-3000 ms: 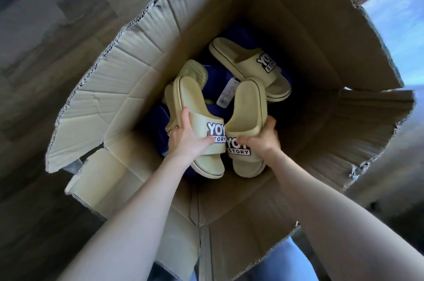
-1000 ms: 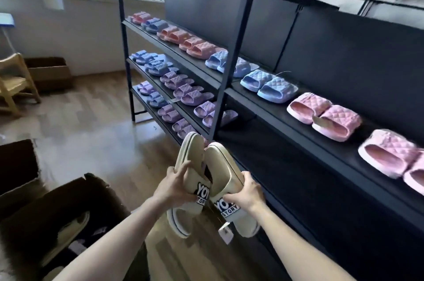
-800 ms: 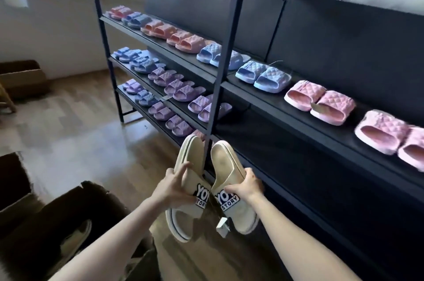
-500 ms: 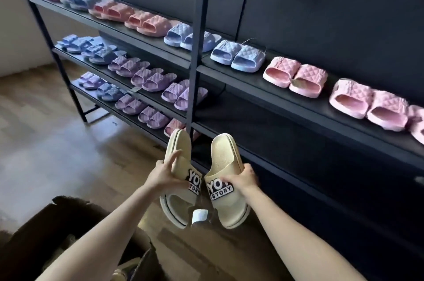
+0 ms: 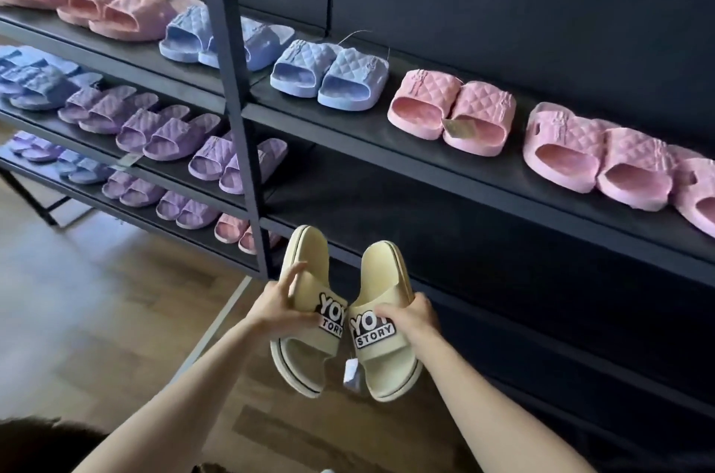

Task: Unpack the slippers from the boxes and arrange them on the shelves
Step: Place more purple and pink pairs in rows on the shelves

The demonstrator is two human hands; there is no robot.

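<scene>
Right of the black metal upright post (image 5: 240,105) of the shelf rack, down near its foot, a pair of slippers is held in the air, heels up, footbeds facing the camera. The left hand (image 5: 278,312) holds the left pale yellow slide slipper (image 5: 309,260): its grip is closed on the strap, thumb across the black-and-white "YOY STORY" logo, index finger stretched up the slipper's edge. The right hand (image 5: 410,318) holds the right pale yellow slide slipper (image 5: 383,271): grip wrapped over the strap from the outer side, thumb on the logo. The two straps meet in the middle; whether they touch cannot be told. A small white paper tag (image 5: 351,376) hangs between the slippers below the straps.

On the black top shelf (image 5: 348,124), just right of the post, sits a light blue quilted slipper pair (image 5: 329,74), then a pink quilted slipper pair (image 5: 452,113), with more pink ones further right. Left of the post, purple quilted slippers (image 5: 166,128) line the middle shelf, and salmon pink and blue pairs sit above them. Brown wood plank floor (image 5: 96,318) lies left of the post's foot.
</scene>
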